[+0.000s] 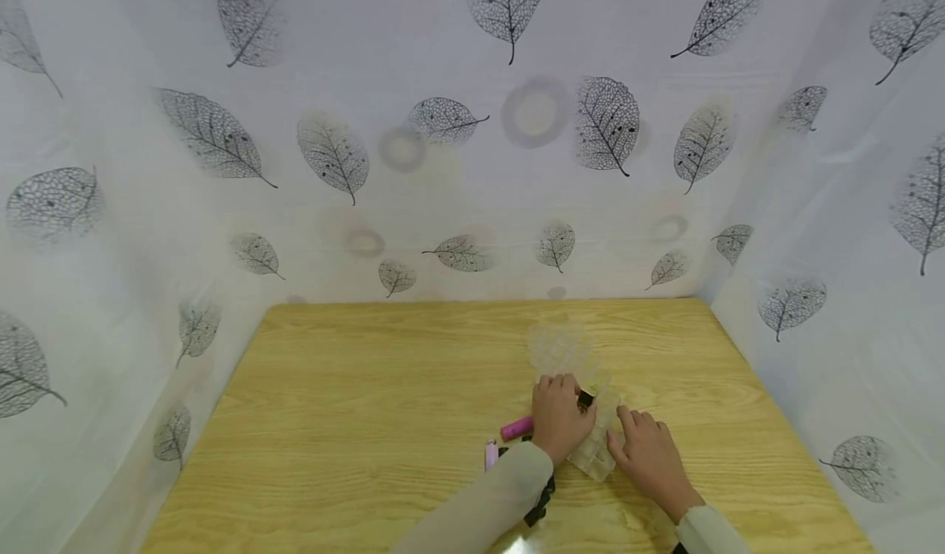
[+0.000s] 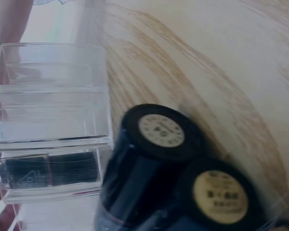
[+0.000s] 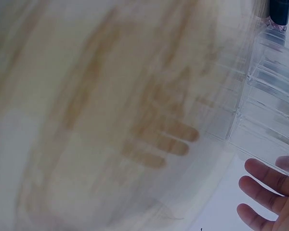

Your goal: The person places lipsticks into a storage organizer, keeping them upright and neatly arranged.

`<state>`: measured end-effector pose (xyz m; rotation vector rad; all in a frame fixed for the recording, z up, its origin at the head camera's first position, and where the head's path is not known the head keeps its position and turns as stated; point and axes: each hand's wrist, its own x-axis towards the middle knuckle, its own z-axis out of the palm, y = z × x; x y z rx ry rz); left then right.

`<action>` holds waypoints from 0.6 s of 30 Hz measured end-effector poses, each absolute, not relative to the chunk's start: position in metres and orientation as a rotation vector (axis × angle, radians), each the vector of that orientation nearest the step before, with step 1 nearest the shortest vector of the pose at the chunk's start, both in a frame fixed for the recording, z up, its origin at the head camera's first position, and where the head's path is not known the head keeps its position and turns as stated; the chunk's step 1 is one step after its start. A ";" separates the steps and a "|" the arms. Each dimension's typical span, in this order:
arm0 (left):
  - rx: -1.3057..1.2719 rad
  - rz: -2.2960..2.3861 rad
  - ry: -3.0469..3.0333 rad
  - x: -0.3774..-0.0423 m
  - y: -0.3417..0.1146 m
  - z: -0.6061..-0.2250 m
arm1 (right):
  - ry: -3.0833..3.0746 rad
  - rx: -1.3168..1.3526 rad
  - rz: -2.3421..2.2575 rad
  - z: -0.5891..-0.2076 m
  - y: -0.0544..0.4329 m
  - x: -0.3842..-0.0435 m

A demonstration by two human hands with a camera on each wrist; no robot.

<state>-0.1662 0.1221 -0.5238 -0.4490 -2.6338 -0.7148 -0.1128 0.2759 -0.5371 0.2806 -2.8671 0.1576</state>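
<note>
A clear compartment organizer (image 1: 600,439) stands between the two hands on the table. My left hand (image 1: 563,414) arches over its left side, beside a black lipstick tube (image 1: 586,399); what its fingertips hold I cannot tell. To the right, my right hand (image 1: 650,460) has loosely spread fingers beside the organizer. The right wrist view shows those fingers (image 3: 266,175) close to the clear wall (image 3: 260,115). In the left wrist view, a dark tube (image 2: 53,169) sits in one compartment, and two dark lipstick tubes (image 2: 162,132) with round end labels fill the foreground.
A second clear compartment tray (image 1: 559,345) lies beyond the left hand. A magenta tube (image 1: 517,428), a lilac tube (image 1: 490,455) and several black tubes (image 1: 542,505) lie about the left forearm. Leaf-patterned curtains (image 1: 458,185) enclose the wooden table (image 1: 369,390).
</note>
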 end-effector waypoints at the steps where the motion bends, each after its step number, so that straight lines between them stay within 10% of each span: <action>1: -0.433 -0.689 -2.639 -0.166 0.122 -0.525 | -2.866 0.281 0.159 -0.538 0.276 -0.113; 18: -0.465 -0.663 -2.687 -0.158 0.115 -0.518 | -2.912 0.247 0.184 -0.533 0.274 -0.112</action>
